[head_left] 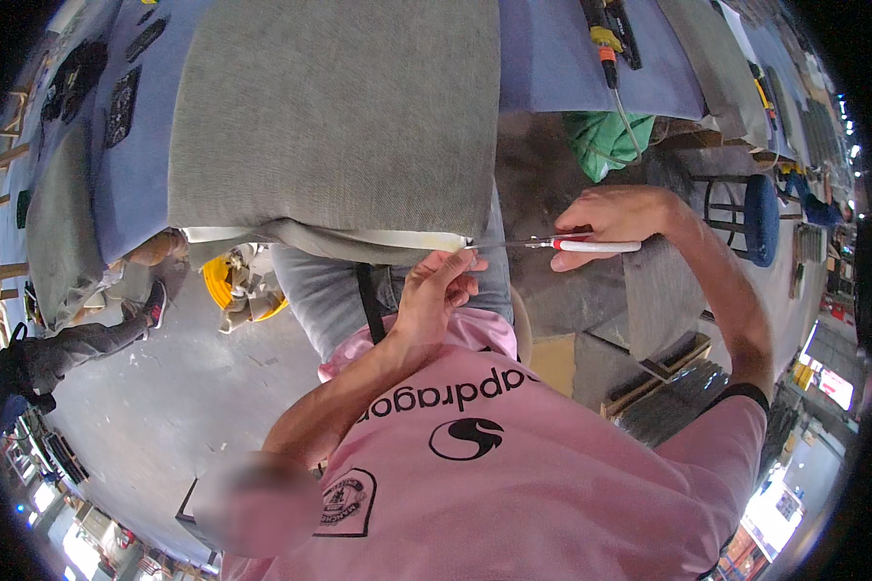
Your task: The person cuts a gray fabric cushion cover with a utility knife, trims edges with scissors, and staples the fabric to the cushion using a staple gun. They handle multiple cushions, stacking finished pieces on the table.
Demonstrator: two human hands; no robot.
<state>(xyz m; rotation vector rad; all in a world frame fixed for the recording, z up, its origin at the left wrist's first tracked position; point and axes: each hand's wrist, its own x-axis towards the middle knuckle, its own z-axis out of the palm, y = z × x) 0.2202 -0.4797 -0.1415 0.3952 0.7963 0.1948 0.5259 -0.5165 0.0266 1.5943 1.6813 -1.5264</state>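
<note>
A large piece of grey-green woven fabric (pixel 334 116) covers a padded panel that juts toward me, its near edge above my lap. Along that edge a white strip (pixel 412 239) shows from under the fabric. My left hand (pixel 431 295) is closed, thumb and fingers pinching the fabric's right near corner. My right hand (pixel 610 221) grips scissors (pixel 596 246) with white and red handles. Their blades point left and reach that corner, close to my left fingertips. Whether the blades touch the fabric is too small to tell.
A blue-covered table (pixel 552 63) carries a power tool (pixel 606 53) with a cord at the right. A green bag (pixel 606 145) hangs below. To the left, a yellow tub (pixel 220 283) holds scraps, and another person's leg (pixel 97 349) stretches across the floor. A blue stool (pixel 761 221) stands right.
</note>
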